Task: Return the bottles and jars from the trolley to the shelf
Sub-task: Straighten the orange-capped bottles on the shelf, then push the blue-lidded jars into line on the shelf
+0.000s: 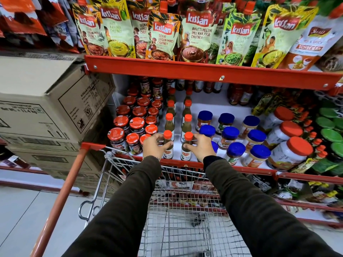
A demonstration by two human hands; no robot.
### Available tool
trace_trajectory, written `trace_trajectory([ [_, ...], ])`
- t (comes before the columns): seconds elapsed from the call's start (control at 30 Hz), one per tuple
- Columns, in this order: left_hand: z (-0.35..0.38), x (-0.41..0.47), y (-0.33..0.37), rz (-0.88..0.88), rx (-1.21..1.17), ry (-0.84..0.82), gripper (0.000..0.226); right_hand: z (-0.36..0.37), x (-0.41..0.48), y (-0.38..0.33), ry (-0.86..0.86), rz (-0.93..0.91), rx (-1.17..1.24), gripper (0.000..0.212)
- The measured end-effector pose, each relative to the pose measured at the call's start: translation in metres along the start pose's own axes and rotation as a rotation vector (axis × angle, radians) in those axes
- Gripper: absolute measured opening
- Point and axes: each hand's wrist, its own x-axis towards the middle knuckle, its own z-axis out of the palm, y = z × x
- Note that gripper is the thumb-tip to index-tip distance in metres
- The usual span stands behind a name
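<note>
Two slim green sauce bottles with orange caps stand upright at the front edge of the red shelf (241, 168). My left hand (155, 146) is wrapped around the left bottle (168, 144). My right hand (201, 146) grips the right bottle (186, 147). Behind each, a row of the same bottles runs back. The wire trolley (185, 219) sits below my arms, right against the shelf; its basket looks almost bare, with one small dark item on its floor.
Red-lidded jars (137, 124) crowd the shelf left of the bottles; blue-lidded jars (230, 133) and big orange-lidded jars (291, 128) stand to the right. Chutney pouches (163, 34) hang above. Stacked cardboard boxes (46, 108) stand at the left. The trolley's red handle (61, 197) slants lower left.
</note>
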Motion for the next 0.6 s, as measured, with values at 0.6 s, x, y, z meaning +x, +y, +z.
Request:
trace_trajectory([
  [0.6, 0.076, -0.081, 0.006, 0.189, -0.190, 0.210, 0.029, -0.059, -0.050, 0.061, 0.473, -0.140, 0.153, 0.024],
])
